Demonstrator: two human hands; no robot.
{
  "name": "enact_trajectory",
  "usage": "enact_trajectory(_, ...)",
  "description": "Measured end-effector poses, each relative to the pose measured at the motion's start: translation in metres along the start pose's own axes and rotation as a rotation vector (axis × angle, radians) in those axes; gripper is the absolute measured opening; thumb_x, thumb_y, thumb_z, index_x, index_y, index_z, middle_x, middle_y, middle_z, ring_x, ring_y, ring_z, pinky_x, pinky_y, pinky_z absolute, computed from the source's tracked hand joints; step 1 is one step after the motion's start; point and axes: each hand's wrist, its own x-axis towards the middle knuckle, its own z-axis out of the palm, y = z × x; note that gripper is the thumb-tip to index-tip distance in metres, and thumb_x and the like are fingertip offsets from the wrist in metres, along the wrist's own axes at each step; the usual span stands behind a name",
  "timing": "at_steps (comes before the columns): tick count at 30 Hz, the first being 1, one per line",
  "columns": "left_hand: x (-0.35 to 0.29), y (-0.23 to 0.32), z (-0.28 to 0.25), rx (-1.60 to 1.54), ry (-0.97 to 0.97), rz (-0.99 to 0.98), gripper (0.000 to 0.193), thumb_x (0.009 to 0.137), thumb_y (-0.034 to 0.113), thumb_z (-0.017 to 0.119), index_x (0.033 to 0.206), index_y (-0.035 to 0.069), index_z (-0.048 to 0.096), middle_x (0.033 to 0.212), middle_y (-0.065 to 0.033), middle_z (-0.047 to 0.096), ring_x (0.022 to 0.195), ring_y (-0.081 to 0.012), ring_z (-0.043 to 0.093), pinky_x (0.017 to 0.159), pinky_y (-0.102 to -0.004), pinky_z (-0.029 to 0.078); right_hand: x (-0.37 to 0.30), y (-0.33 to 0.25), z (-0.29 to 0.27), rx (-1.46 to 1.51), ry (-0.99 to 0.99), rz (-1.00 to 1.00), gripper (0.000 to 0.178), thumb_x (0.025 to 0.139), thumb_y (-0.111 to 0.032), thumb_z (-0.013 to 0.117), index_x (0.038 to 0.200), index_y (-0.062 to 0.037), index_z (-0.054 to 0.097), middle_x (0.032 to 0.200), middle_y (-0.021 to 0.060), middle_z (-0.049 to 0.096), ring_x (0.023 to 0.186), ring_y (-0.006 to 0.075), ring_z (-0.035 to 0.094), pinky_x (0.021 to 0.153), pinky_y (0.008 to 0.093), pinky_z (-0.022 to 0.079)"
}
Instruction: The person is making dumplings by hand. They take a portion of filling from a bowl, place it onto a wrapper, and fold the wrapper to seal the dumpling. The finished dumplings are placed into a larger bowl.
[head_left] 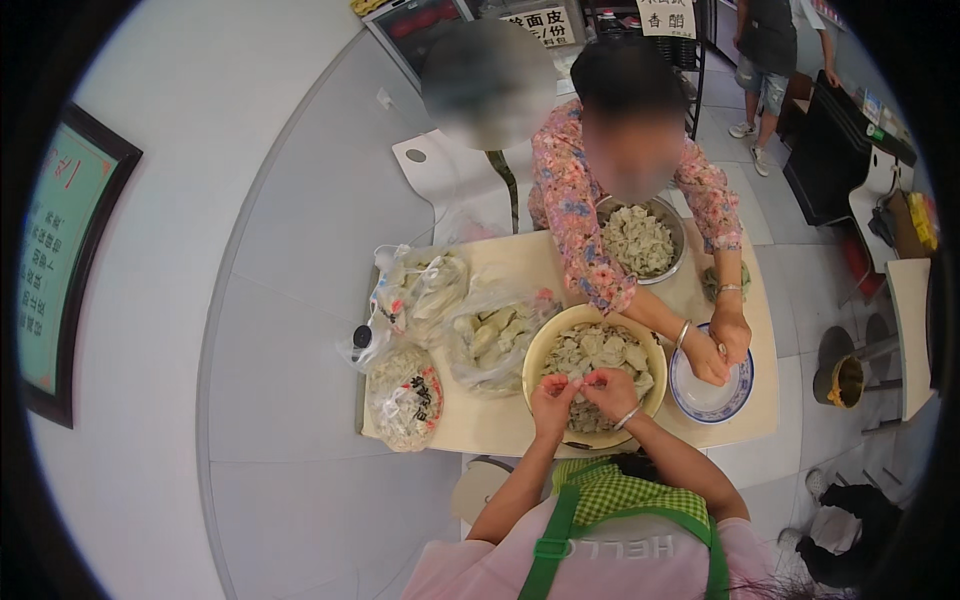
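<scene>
fingers (pixel 598 376) meet over bowl (pixel 586 313), pale piece (pixel 574 384) between

From my remote seat I see lettering on a green rectangular board in a dark frame (pixel 62 270): large red characters, with smaller dark ones in lines. Two white rectangular paper signs, one at top centre (pixel 538 26) and one further right (pixel 668 18), carry bold black characters. Pale capital letters run across a light pink fabric shirt (pixel 625 560). A clear, rounded plastic bag (pixel 405 400) bears black characters and red print, too crumpled for me to read fully.
</scene>
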Motion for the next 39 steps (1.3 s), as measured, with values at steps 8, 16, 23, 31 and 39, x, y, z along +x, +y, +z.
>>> enact_trajectory(8,0.002,-0.011,-0.001,0.094,-0.022,0.033,0.016,0.077,0.013,0.062,0.084,0.001,0.053,0.072,0.0008,0.053,0.065,-0.0073,0.049,0.059,-0.0213,0.041,-0.004,-0.010,0.003,-0.159,0.072,-0.029,0.020,0.064,-0.019,0.066,0.067,-0.0017,0.057,0.060,0.0099,0.057,0.055,0.0187,0.055,0.054,0.0284,0.043)
enact_trajectory(16,-0.014,-0.007,0.007,0.098,-0.065,0.054,0.012,0.079,0.010,0.058,0.087,0.001,0.056,0.070,0.0007,0.053,0.063,-0.0066,0.048,0.057,-0.0200,0.039,0.020,0.039,-0.012,-0.064,0.183,0.034,0.015,0.070,-0.015,0.063,0.077,-0.0026,0.056,0.066,0.0070,0.058,0.058,0.0179,0.058,0.054,0.0285,0.046)
enact_trajectory(23,-0.001,0.003,0.005,-0.177,0.024,-0.189,0.019,0.079,0.010,0.059,0.095,0.001,0.056,0.070,-0.0016,0.054,0.061,-0.0090,0.050,0.054,-0.0200,0.040,0.005,0.013,-0.004,0.478,-0.187,0.231,0.013,0.075,-0.011,0.059,0.079,-0.0044,0.048,0.071,0.0045,0.055,0.069,0.0136,0.057,0.048,0.0255,0.046)
enact_trajectory(31,-0.005,0.003,0.003,0.240,-0.159,0.030,0.018,0.080,0.015,0.059,0.090,0.003,0.051,0.063,0.0004,0.050,0.054,-0.0065,0.046,0.049,-0.0197,0.040,-0.006,0.008,-0.002,-0.209,-0.166,-0.027,0.020,0.071,-0.014,0.058,0.085,-0.0026,0.048,0.082,0.0176,0.056,0.074,0.0321,0.056,0.065,0.0375,0.044)
enact_trajectory(39,-0.002,-0.004,-0.006,0.318,-0.156,0.133,0.012,0.082,0.015,0.056,0.082,0.004,0.050,0.063,0.0017,0.049,0.054,-0.0042,0.043,0.047,-0.0189,0.035,-0.006,-0.008,0.002,-0.481,-0.413,-0.067,0.019,0.077,-0.020,0.047,0.081,-0.0020,0.053,0.072,0.0194,0.057,0.070,0.0361,0.055,0.063,0.0435,0.043)
